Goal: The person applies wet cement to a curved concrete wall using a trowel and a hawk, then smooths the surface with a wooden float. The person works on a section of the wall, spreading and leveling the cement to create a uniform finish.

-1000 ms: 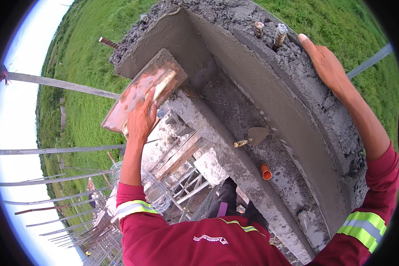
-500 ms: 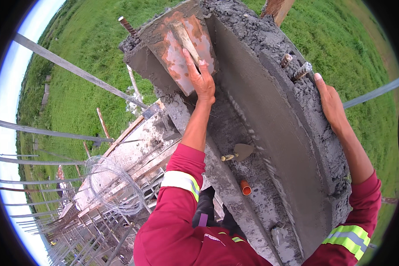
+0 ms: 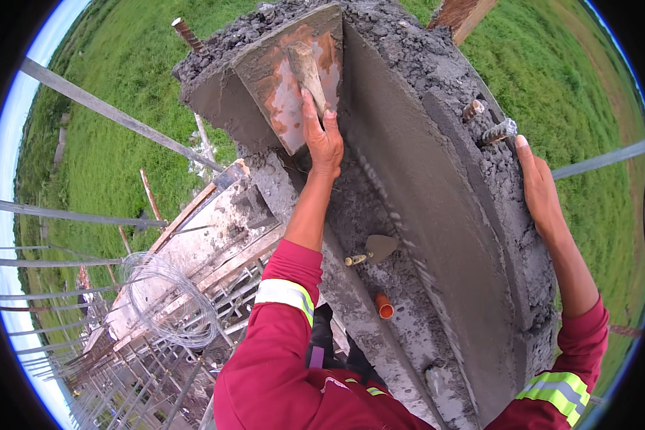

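Note:
My left hand [image 3: 324,149] grips the wooden handle of a plastering float [image 3: 271,93], its fingers along the handle. The float's broad plate, smeared with grey mortar over worn orange-brown patches, lies against the short end wall by the inner corner. Beside it runs the long curved wall [image 3: 444,193], its inner face coated in smooth wet mortar. My right hand [image 3: 542,192] rests on the outer edge of that wall's rough top, fingers stretched out and holding nothing. Right by its fingertips a rebar stub [image 3: 498,132] sticks up.
A pointed trowel [image 3: 381,247] lies on the trough floor, beyond an orange pipe end [image 3: 385,308]. A wire coil [image 3: 172,304] sits at left on boards above scaffolding. Metal bars [image 3: 115,111] stretch out at left. Another rebar stub [image 3: 186,33] juts from the end wall.
The float has shifted slightly toward the inner corner, with my left hand still on its handle. My right hand keeps its place on the wall top. The whole view has swung slightly.

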A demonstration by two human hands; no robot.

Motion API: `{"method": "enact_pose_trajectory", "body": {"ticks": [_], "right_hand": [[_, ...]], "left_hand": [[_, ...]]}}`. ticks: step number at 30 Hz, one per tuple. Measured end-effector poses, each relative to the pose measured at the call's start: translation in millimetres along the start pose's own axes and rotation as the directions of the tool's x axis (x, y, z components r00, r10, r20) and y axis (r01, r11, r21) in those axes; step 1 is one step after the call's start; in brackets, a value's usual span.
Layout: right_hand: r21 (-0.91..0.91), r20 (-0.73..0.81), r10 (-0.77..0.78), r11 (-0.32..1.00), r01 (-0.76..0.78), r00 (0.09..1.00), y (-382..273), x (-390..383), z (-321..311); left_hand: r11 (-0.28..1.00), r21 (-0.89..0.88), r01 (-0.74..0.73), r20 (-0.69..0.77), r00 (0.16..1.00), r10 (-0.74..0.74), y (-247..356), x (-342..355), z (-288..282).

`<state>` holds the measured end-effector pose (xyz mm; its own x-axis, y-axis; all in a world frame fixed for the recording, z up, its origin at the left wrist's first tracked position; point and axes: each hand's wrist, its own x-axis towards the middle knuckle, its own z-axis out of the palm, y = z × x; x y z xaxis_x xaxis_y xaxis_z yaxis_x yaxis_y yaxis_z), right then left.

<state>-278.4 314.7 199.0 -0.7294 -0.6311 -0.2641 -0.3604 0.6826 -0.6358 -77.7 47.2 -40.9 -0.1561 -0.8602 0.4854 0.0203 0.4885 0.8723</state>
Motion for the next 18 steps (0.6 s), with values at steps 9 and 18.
{"method": "enact_pose_trajectory", "body": {"ticks": [9, 18], "right_hand": [[0.068, -0.045, 0.063, 0.996, -0.060, 0.997, -8, -4, 5], [0.012, -0.078, 0.063, 0.998, -0.063, 0.995, -1, -1, 2]], "left_hand": [[0.992, 0.111, -0.053, -0.060, 0.996, 0.060, -22, 26, 0], [0.988, 0.145, -0.049, -0.170, 0.983, 0.074, -15, 17, -59]]}}
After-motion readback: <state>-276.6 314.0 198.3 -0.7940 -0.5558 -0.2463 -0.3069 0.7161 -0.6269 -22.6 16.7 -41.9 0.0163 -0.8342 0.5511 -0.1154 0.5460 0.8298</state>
